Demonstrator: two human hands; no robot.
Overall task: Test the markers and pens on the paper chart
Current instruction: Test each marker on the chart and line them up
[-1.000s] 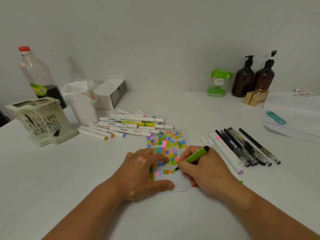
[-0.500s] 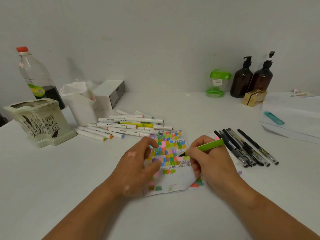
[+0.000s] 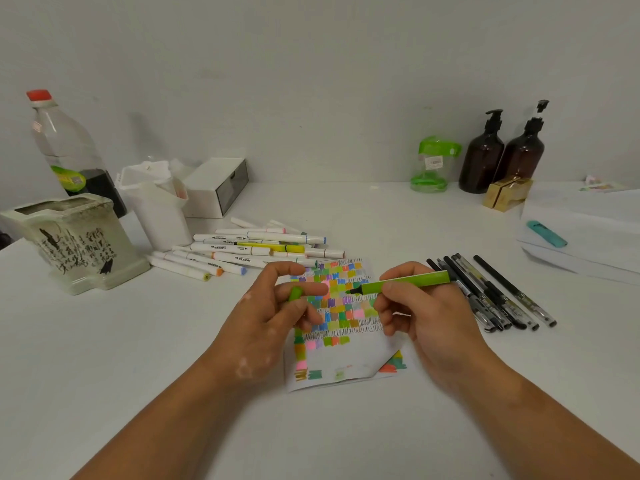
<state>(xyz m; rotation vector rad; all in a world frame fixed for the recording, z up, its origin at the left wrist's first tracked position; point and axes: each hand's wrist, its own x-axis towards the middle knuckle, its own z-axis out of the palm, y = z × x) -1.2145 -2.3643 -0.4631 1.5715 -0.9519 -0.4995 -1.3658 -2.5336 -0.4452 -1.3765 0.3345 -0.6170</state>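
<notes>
Right hand (image 3: 422,317) pinching a green marker (image 3: 401,283) by the barrel, dark tip bared and aimed left, lifted clear of the paper chart (image 3: 341,323). Left hand (image 3: 273,313) pinching the matching green cap (image 3: 295,293) between thumb and fingertips, open end apparently turned toward the tip. Held level and facing each other, well apart for now, so likely lined up for recapping once this colour's swatch is down; a judgement only.

Chart flat on the white counter (image 3: 138,375), directly beneath both hands, covered in small coloured blocks with scribbled pen lines between rows; bottom part mostly blank, lower right corner folded up. Neither hand pinning the sheet, so free to slide if brushed.

White-barrelled markers (image 3: 252,249) heaped just beyond the chart on the left, black pens (image 3: 491,292) laid side by side on the right: looks like 2 sorted groups kept within reach, though which is tested and which waiting cannot be told. White holder (image 3: 156,202) and ceramic pot (image 3: 79,244) behind the markers, probably their storage.

Next move calls for a straight push of tip into cap; a skewed approach risks inking the fingers.
</notes>
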